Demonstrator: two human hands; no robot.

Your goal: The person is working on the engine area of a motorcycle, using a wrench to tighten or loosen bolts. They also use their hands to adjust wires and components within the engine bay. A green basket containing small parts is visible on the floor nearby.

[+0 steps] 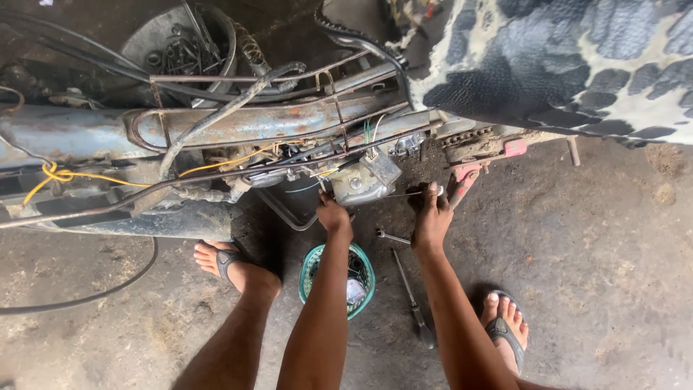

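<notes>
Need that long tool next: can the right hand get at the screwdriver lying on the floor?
Probably yes. The screwdriver lies bare on the concrete, just below the right hand and beside that forearm, with nothing over it. The hand already seems to grip a thin rod at the engine, so it must let go first.

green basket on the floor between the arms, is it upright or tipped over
Upright: the green basket sits on the floor with its round open mouth facing up, and small items show inside. The left forearm covers its middle.

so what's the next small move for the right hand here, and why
Probably drop the right hand back to the small wrench on the floor just below it. Both hands are up at the motorcycle engine, the left hand against its casing, and neither visibly holds a tool; the screwdriver lies farther off.
</notes>
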